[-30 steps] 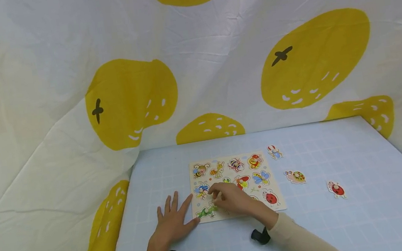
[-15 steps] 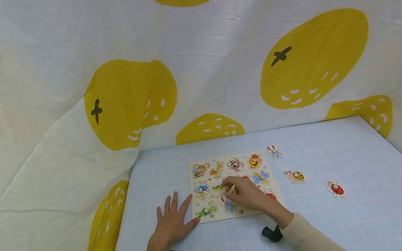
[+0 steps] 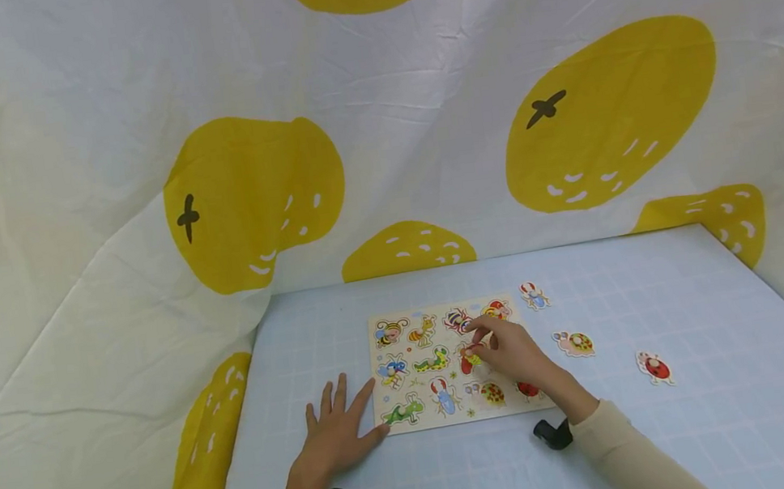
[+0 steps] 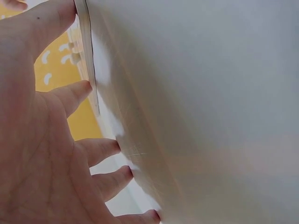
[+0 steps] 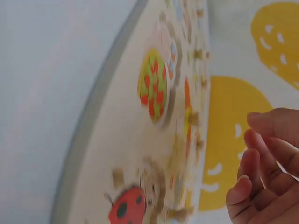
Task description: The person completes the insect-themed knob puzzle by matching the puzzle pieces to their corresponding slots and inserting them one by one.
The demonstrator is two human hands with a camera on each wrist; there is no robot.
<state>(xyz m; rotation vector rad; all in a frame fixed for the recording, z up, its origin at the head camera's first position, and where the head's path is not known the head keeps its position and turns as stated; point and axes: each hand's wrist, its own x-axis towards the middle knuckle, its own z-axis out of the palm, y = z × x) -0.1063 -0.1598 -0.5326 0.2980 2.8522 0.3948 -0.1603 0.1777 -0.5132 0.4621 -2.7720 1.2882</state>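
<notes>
A pale puzzle board [image 3: 456,419] with colourful insect pictures lies flat on the table. My left hand [image 3: 337,432] rests with spread fingers at its left edge; in the left wrist view the thumb and index fingertip touch the board's side. Above the board's right half hovers my right hand [image 3: 518,350], fingers loosely bent, partly covering the red insect [image 3: 467,360]. The right wrist view shows nothing between the thumb and fingers [image 5: 251,161]. The green caterpillar [image 3: 431,359] sits mid-board. Printed snail [image 5: 155,84] and ladybug [image 5: 127,205] pictures appear below the right hand.
Three loose pieces lie right of the board: a stag beetle [image 3: 534,296], a snail [image 3: 575,343] and a ladybug [image 3: 655,368]. A light blue checked cloth [image 3: 737,422] covers the table. White fabric with yellow fruit prints [image 3: 425,151] hangs behind and at the left.
My right hand has moved right across the board, away from the caterpillar, uncovering the caterpillar, stag beetle and snail pictures. My left hand has stayed at the board's left edge.
</notes>
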